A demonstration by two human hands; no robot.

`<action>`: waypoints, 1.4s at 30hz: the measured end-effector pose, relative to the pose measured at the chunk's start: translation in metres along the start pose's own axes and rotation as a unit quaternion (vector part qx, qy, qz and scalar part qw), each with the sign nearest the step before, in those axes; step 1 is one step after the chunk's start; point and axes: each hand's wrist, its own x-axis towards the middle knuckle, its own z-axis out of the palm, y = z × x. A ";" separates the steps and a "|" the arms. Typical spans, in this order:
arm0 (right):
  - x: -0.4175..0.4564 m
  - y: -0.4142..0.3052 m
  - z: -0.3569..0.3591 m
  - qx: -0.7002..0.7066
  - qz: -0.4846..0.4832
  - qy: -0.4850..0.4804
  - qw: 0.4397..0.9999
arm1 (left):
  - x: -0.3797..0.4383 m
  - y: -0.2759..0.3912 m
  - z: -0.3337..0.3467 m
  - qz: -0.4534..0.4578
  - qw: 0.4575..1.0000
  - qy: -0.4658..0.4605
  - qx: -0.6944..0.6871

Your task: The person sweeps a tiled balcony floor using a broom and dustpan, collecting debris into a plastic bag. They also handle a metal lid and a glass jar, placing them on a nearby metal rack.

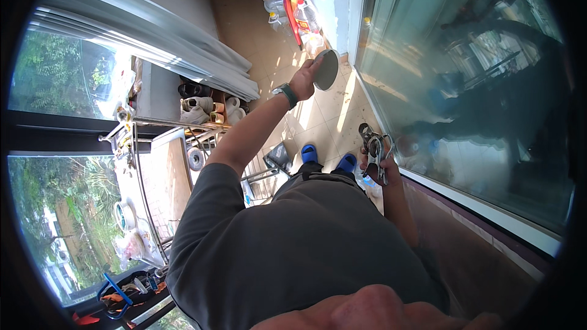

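Note:
My left hand (303,81) is stretched out in front of me and grips the edge of a flat, round grey disc (326,70). The disc is tilted, and its exact kind cannot be told. On the other side, my right hand (381,173) holds a cluster of shiny metal tools (376,149), possibly clamps or pliers. These tools are close to the glass panel (458,114). Below and between my hands, my feet in blue slippers (347,163) stand on the tiled floor (316,135).
Left of me stands a metal-framed rack (137,165) beside the windows, with shoes (196,109) behind it. A tool bag (121,295) lies at lower left. White curtains (151,46) hang at upper left. Plastic bottles (302,18) and a red umbrella (290,16) line the far wall.

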 end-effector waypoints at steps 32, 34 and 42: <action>0.022 -0.013 0.046 -0.011 -0.085 -0.071 0.994 | 0.009 0.041 -0.011 0.006 0.994 -0.013 -0.104; 0.025 -0.016 0.060 -0.006 -0.082 -0.098 0.992 | -0.002 0.049 -0.004 -0.020 0.988 -0.028 -0.153; 0.045 -0.021 0.078 0.015 -0.043 -0.170 0.984 | -0.036 0.087 0.031 -0.179 0.920 -0.048 -0.345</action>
